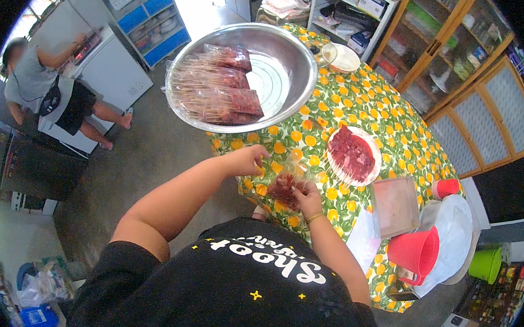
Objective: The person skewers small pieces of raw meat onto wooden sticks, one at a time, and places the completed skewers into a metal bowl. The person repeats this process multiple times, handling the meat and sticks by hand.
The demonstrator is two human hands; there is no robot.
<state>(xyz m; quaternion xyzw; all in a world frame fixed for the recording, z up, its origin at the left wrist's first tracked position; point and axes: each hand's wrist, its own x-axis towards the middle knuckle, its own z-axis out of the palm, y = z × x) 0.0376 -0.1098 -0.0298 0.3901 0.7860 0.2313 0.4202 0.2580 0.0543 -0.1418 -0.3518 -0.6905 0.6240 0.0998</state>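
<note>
Bag (283,190) lengthwise forward, clear end (296,165) farthest

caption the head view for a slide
Right hand holds a clear bag with reddish contents; beyond it, a metal basin of bagged skewers.

Clear bag (284,190) is part-hidden by R hand (310,201). Steel basin's floor (272,80) is partly covered by bagged skewers (228,89). Black tee (231,304) is cut off at btm edge. Co-worker's face (15,51) is blurred; small cabinet items (425,22) can't be ID'd.

On our surface (396,122), a bowl (295,73) holding bagged skewers (219,88) stands left, a plate (371,139) right; our bag (283,190) is nearer us.
</note>
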